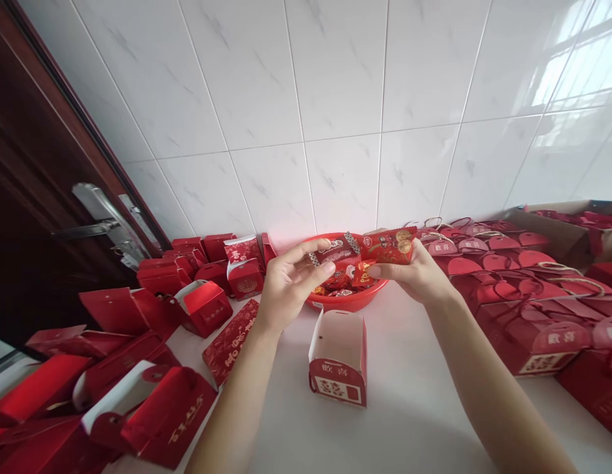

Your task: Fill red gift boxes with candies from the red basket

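Note:
Above a red basket of wrapped sweets, my left hand pinches a dark red packet with a patterned edge. My right hand grips a bright red packet with gold round prints. The two packets meet or overlap between my hands. A smaller red and yellow wrapper shows by my right thumb; whether it is held I cannot tell. Below the basket, nearer to me, an open red gift box with a pale inside stands upright on the white table.
Many open red boxes crowd the left side. A flat red printed box lies by my left forearm. Rows of closed red boxes with string handles fill the right, near a cardboard carton. A tiled wall rises behind.

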Available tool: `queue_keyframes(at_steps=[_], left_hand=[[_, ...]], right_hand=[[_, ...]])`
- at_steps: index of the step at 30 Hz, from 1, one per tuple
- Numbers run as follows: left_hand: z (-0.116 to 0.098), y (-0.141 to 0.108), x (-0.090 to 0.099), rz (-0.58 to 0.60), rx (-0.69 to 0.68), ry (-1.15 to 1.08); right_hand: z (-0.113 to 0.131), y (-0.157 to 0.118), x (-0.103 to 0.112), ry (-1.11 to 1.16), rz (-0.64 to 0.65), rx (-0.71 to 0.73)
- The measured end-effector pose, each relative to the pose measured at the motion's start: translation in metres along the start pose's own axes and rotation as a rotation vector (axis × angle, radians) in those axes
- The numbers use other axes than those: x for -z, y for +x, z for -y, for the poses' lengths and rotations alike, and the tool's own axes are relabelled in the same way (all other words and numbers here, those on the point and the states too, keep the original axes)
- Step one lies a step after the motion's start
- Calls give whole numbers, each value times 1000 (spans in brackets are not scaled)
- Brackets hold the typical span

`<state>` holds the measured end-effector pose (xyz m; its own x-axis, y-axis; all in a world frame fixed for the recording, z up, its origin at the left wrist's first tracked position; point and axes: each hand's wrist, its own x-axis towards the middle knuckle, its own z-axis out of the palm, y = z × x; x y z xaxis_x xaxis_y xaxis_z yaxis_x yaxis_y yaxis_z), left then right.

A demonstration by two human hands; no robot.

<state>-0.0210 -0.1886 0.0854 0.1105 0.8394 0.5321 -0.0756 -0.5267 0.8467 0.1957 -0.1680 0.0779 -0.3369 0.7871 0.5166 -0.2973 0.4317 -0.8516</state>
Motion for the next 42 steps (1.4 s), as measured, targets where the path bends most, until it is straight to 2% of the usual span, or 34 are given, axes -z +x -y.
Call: queue_keyframes(at_steps=[6, 14, 23, 30, 34, 37, 40, 42], left_hand=[[-5, -3, -2, -12, -59, 75], [-7, -4, -2, -10, -75, 113], [-6, -4, -1, 20, -100, 124], [-6, -3, -1, 38, -55, 147], [-11, -2, 5, 116, 51, 165], [-17, -2, 18, 285, 164, 237], [-22, -2, 34, 419, 201, 320], [-22, -2, 44, 405, 176, 396]], right_hand=[[1, -2, 6, -116, 20, 56], [8, -3, 3, -160, 70, 80], [14, -6, -1, -205, -2, 182], [15, -8, -4, -245, 0, 216], [13, -9, -6, -300, -10, 206], [15, -10, -6, -335, 36, 174], [19, -11, -8, -351, 176, 98], [21, -12, -11, -394, 295, 42]])
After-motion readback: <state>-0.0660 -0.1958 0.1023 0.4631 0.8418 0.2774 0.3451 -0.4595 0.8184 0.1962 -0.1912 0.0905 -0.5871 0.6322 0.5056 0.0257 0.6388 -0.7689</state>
